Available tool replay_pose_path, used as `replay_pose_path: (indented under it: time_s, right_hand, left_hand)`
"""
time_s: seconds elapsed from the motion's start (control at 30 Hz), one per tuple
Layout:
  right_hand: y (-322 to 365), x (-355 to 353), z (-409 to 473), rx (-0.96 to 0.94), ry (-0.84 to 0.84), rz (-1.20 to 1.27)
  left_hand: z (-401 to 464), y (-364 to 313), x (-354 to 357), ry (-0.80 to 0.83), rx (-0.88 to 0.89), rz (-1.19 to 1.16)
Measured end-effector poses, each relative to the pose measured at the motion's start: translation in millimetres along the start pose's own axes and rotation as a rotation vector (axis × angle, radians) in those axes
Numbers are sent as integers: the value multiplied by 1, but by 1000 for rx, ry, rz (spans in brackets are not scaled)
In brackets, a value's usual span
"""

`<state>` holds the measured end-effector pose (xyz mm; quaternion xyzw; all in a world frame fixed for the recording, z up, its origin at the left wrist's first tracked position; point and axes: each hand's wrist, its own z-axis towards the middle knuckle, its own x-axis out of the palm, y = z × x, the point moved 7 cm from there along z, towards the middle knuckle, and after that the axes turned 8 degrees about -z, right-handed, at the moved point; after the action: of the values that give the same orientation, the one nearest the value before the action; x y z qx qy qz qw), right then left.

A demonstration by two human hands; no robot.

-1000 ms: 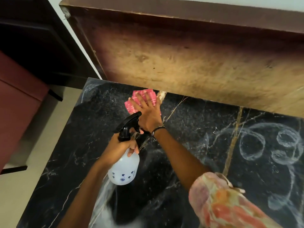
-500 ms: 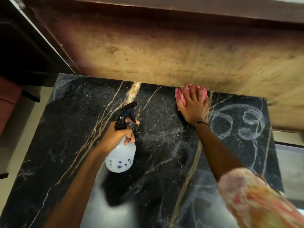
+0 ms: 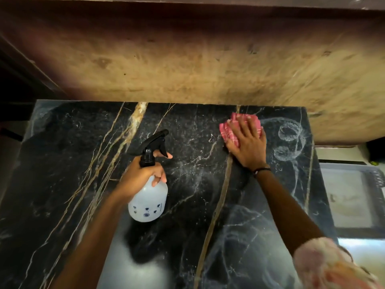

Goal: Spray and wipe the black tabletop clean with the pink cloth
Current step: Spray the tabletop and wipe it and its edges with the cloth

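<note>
The black marble tabletop (image 3: 68,167) with gold and white veins fills the lower view. My right hand (image 3: 248,144) lies flat on the bunched pink cloth (image 3: 228,130), pressing it onto the top near the far right edge. White ring-shaped smears (image 3: 288,140) show just right of the cloth. My left hand (image 3: 143,174) grips the neck of a white spray bottle (image 3: 148,201) with a black trigger head (image 3: 155,142), held above the table's middle, one finger on the trigger.
A worn brown wooden panel (image 3: 187,65) rises along the tabletop's far edge. Right of the table lies a pale floor with a grey mat (image 3: 354,195). Dark furniture stands at the far left (image 3: 12,86).
My right hand has swept the pink cloth rightward along the far edge, from near the gold vein toward the ring smears. The left hand still holds the bottle over the middle.
</note>
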<state>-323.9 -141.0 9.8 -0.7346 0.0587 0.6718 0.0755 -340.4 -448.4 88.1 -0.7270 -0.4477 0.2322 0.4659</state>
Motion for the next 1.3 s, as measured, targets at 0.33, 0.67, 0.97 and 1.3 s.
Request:
replay_pose_path:
  time_s: [0.33,0.67,0.97,1.3]
  right_hand:
    - [89,-7,26,-112,-6,-23]
    - [23,1,-54,92,-5,34]
    - [198,-2,-81,-212,-21,-15]
    - [127,2,-109,-8,17,-2]
  left_hand:
    - [-5,9,16,15,-4,24]
    - [-44,19,-11,-42,-13,3]
    - [-88,41,-53,-108,-27,4]
    - [-131,51,-98,-139,-27,-48]
